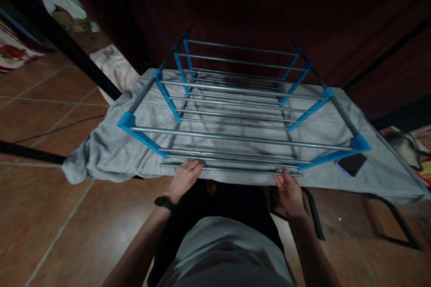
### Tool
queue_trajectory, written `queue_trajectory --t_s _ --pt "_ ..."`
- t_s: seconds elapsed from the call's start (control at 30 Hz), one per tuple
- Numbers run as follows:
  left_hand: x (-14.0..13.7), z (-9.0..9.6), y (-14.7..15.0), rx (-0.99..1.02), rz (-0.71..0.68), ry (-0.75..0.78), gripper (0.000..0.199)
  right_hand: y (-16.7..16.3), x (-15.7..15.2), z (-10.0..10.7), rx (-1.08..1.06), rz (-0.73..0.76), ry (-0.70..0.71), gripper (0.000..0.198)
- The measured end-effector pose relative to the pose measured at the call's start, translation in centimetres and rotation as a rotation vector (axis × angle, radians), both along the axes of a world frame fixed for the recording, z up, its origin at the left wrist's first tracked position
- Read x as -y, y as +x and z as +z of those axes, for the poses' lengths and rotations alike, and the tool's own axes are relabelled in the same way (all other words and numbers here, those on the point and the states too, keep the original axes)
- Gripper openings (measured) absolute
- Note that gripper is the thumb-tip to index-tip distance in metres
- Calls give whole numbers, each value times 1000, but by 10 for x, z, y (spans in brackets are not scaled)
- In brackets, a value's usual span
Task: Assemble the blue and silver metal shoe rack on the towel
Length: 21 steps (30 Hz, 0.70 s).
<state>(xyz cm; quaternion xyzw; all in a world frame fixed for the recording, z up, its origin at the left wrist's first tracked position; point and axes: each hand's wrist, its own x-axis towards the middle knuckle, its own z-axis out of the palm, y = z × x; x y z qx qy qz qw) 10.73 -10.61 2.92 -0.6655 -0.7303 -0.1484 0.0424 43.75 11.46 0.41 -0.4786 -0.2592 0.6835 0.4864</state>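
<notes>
A rack of grey metal tubes joined by blue plastic brackets (164,98) lies in front of me on a cloth-covered table. At its near side a loose metal tube (235,170) runs left to right along the table's front edge. My left hand (186,178) has its fingers closed over this tube near the left end. Near the other end, my right hand (288,190) pinches the same tube between thumb and fingers. The tube lies just in front of the rack's nearest crossbars (232,158), apart from the blue corner brackets.
A grey cloth (111,143) covers the table and hangs over its left end. A phone (352,163) lies right of the rack. Dark metal frame bars (81,54) stand at the left, and a dark red curtain (242,0) hangs behind. Below me is a chair (313,215).
</notes>
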Motion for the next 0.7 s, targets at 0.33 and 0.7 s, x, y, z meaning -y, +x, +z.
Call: queue_trajectory --t_s 0.33,0.7 --pt "-7 3 8 47 -17 -2 27 -6 6 5 -53 108 -48 23" --pt "-14 3 14 60 -45 -4 30 -13 8 4 -26 103 -44 24"
